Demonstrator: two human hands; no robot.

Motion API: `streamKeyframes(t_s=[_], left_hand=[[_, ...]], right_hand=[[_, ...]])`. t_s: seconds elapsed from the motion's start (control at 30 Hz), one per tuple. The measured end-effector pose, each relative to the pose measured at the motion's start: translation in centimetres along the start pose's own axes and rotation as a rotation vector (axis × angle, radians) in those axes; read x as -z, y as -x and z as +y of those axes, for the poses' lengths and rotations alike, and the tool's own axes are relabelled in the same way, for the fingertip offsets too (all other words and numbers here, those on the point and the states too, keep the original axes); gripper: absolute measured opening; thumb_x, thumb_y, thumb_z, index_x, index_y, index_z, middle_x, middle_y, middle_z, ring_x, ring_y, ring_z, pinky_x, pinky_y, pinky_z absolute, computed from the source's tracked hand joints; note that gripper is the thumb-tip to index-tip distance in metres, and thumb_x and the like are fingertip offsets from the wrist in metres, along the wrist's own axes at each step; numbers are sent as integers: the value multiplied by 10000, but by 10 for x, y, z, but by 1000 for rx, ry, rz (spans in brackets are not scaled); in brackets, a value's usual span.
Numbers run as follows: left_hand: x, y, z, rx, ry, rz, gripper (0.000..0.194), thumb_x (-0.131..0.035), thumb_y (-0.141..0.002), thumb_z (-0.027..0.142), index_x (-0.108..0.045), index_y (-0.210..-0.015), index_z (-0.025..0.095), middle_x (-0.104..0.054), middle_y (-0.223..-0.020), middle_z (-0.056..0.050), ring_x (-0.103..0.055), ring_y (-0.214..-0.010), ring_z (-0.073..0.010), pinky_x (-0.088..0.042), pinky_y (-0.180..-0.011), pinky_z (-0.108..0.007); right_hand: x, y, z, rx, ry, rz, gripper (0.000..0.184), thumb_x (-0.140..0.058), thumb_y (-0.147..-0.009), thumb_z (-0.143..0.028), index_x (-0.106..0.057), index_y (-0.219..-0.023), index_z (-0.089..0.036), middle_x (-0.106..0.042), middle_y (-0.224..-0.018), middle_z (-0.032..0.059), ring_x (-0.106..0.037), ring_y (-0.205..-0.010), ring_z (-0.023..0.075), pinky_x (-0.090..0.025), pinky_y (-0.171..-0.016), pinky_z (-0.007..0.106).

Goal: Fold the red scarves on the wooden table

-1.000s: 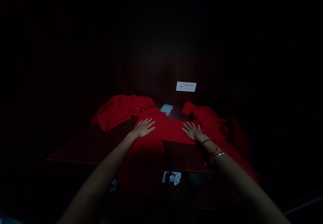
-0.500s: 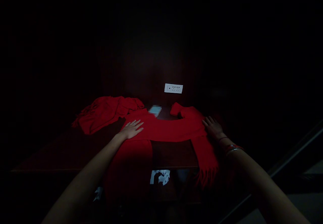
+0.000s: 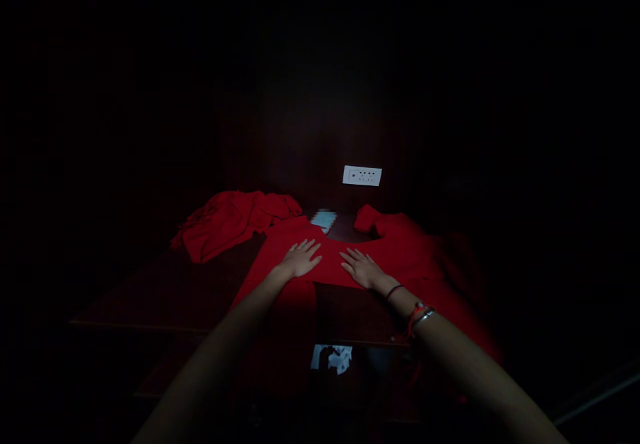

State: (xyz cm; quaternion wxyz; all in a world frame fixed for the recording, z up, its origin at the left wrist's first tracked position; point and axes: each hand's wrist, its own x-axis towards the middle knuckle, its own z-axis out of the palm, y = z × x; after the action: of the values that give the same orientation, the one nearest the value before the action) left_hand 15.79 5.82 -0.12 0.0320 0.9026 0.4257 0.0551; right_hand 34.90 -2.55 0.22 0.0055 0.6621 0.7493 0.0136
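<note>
A red scarf [image 3: 333, 264] lies spread across a dark table, with parts of it hanging over the front edge at left and right. My left hand [image 3: 303, 259] rests flat on it, fingers apart, with a ring on one finger. Close by on the right, my right hand [image 3: 361, 268] lies palm down on the same cloth, fingers spread. Bracelets circle my right wrist. Another red cloth [image 3: 235, 221] with a fringe sits bunched up at the back left of the table.
A white socket plate [image 3: 363, 176] is on the dark wall behind. A pale, pixelated item [image 3: 324, 220] lies at the back of the table [image 3: 150, 297]. Crumpled white pieces [image 3: 333, 359] show below the table's front edge. Most of the surroundings are too dark to make out.
My right hand has moved left along the scarf, from its right end to near my left hand. The scarf's right part now spreads wider to the right. The view has shifted slightly.
</note>
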Motion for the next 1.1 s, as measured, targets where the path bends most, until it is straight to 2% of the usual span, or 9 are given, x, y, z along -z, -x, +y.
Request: streamKeyframes(t_s=[0.1, 0.33, 0.53, 0.63, 0.73, 0.83, 0.93, 1.0, 1.1], left_hand=[[-9, 0, -3, 8, 9, -11, 564, -168, -813, 519, -206, -1303, 242, -161, -1372, -20, -123, -1247, -193, -131, -991, -379], [-5, -1, -2, -3, -9, 3, 555, -167, -820, 505, -218, -1301, 232, -172, -1369, -22, -142, -1242, -198, -134, -989, -373], [-7, 1, -2, -6, -2, 42, 543, -190, -822, 486, -251, -1290, 219, -214, -1357, -28, -179, -1233, -200, -156, -984, -371], [-6, 3, 0, -10, -9, 86, 519, -215, -825, 457, -292, -1273, 207, -253, -1343, -35, -208, -1222, -202, -173, -980, -373], [-6, 5, 3, -60, -35, 163, 470, -220, -834, 399, -345, -1242, 203, -298, -1324, -36, -234, -1212, -173, -159, -989, -350], [-8, 5, 3, -54, -39, 192, 465, -210, -836, 380, -344, -1241, 195, -297, -1324, -39, -239, -1209, -165, -155, -991, -349], [-9, 5, 0, 55, -19, 138, 508, -207, -826, 430, -288, -1272, 202, -253, -1343, -39, -207, -1223, -199, -160, -982, -394], [-9, 5, -1, 93, -11, 101, 529, -196, -820, 463, -255, -1286, 221, -228, -1353, -29, -181, -1231, -216, -144, -981, -421], [-8, 5, -1, 107, -1, 59, 540, -181, -813, 487, -238, -1292, 243, -208, -1359, -17, -165, -1236, -215, -138, -980, -431]], right_hand=[[1, 13, 35, -93, 119, 3, 502, -132, -841, -440, -258, -1290, -254, -246, -1345, 55, -187, -1227, 214, -141, -970, 426], [18, 56, 124, -221, 350, 64, 461, -220, -824, -372, -266, -1277, -305, -206, -1360, -15, -144, -1230, 265, -99, -950, 505], [37, 86, 157, -417, 423, 103, 472, -264, -769, -163, -404, -1221, -155, -308, -1315, 64, -162, -1221, 261, -120, -977, 431], [50, 75, 137, -388, 429, 162, 460, -246, -767, -140, -449, -1177, -89, -330, -1291, 122, -195, -1208, 265, -125, -978, 420], [54, 47, 87, -231, 359, 199, 463, -226, -787, -163, -409, -1204, -82, -311, -1299, 132, -188, -1215, 245, -121, -990, 389], [42, 18, 27, -57, 181, 213, 487, -193, -834, -316, -322, -1259, -117, -260, -1331, 101, -171, -1225, 215, -137, -994, 348], [22, -2, -15, 5, 4, 68, 569, -166, -824, -468, -190, -1314, -179, -178, -1366, 70, -123, -1241, 225, -160, -978, 396], [11, -5, -20, -6, -39, -44, 560, -124, -822, -493, -154, -1320, -236, -146, -1377, 46, -112, -1244, 233, -152, -967, 441], [5, 3, 10, -76, 37, -86, 510, -108, -837, -447, -187, -1308, -268, -163, -1373, 29, -110, -1245, 226, -111, -968, 465]])
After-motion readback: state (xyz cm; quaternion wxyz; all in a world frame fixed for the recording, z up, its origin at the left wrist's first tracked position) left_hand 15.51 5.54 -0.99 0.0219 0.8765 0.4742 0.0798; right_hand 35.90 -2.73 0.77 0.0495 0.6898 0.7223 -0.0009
